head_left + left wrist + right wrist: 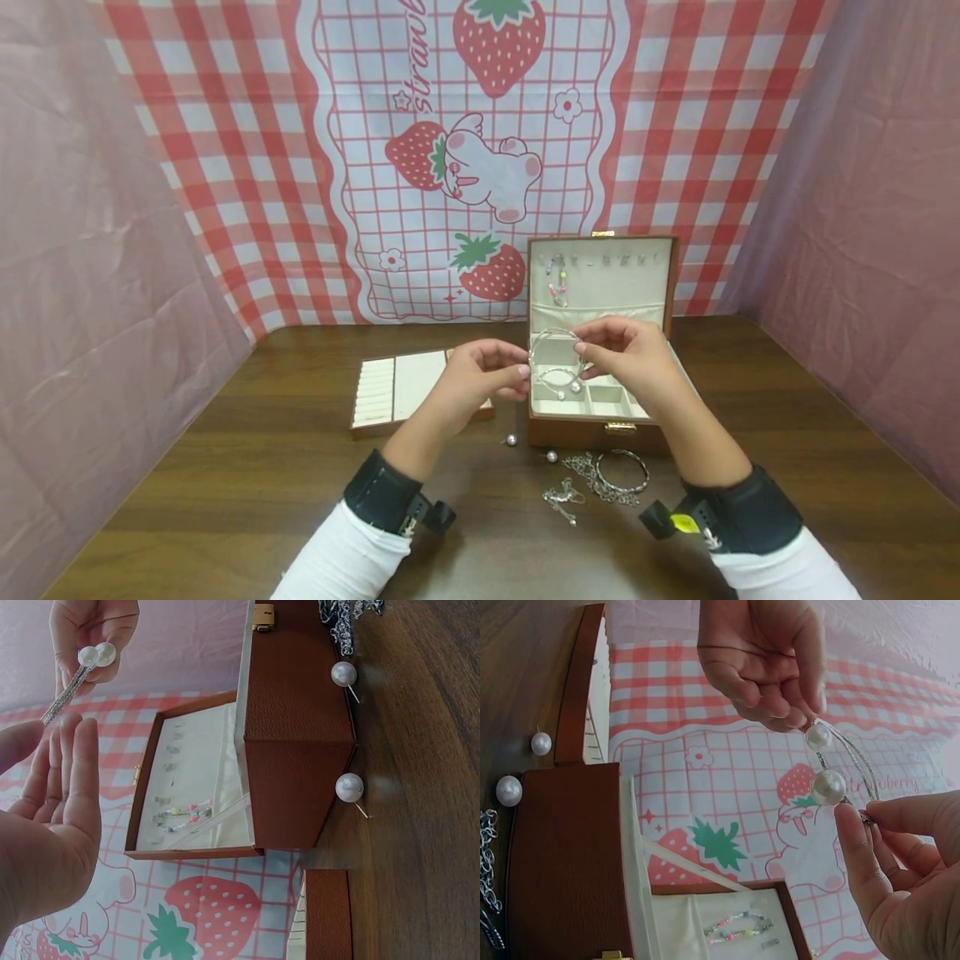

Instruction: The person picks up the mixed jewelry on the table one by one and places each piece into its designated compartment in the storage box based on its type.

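Observation:
Both hands hold a silver bangle (555, 331) with two pearl ends, raised in front of the open jewellery box (566, 432). My right hand (633, 358) pinches it between thumb and index finger near the larger pearl (828, 787). On the opposite side, my left hand (476, 379) has thumb and fingertips at the band, as the left wrist view shows with the thumb (21, 744) against it. Inside the box are cream compartments, partly hidden behind the bangle and right hand. A colourful beaded bracelet (180, 817) hangs in the raised lid (630, 287).
A lift-out tray (420, 375) with ring rolls lies left of the box. Before the box are two pearl earrings (512, 440), silver chains (618, 497), another bangle (647, 473) and a small chain piece (561, 497). A checked strawberry cloth (247, 167) hangs behind the table (247, 467).

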A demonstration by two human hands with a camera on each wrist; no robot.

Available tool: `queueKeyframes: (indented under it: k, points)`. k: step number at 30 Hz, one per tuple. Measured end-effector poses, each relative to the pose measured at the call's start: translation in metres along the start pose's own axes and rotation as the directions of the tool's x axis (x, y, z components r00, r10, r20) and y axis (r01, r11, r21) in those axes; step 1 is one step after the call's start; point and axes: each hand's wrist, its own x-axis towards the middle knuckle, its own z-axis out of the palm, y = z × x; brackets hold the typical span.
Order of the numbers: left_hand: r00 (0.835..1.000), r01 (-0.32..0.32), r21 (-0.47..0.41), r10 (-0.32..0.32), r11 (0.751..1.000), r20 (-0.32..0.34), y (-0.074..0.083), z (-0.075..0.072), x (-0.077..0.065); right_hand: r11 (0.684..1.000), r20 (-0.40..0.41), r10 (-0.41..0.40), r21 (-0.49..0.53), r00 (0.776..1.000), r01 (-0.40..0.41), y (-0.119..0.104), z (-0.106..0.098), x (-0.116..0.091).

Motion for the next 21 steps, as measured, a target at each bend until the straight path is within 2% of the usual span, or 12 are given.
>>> queueKeyframes:
  k: [7, 11, 21]
  points:
    - [0.995, 0.071, 0.052, -0.067, 0.996, -0.078, -0.001, -0.004, 0.004, 1.0, -0.035, -0.022, 0.004, 0.999, 0.022, -0.001, -0.01, 0.004]
    - [0.987, 0.125, 0.077, -0.116, 0.989, -0.115, -0.001, -0.007, 0.008, 0.999, -0.072, 0.014, 0.039, 0.997, -0.012, 0.001, -0.021, 0.006]
    - [0.959, 0.23, 0.025, -0.222, 0.973, -0.174, -0.014, -0.009, 0.023, 0.987, -0.176, 0.077, 0.152, 0.981, -0.05, 0.013, -0.057, 0.016]
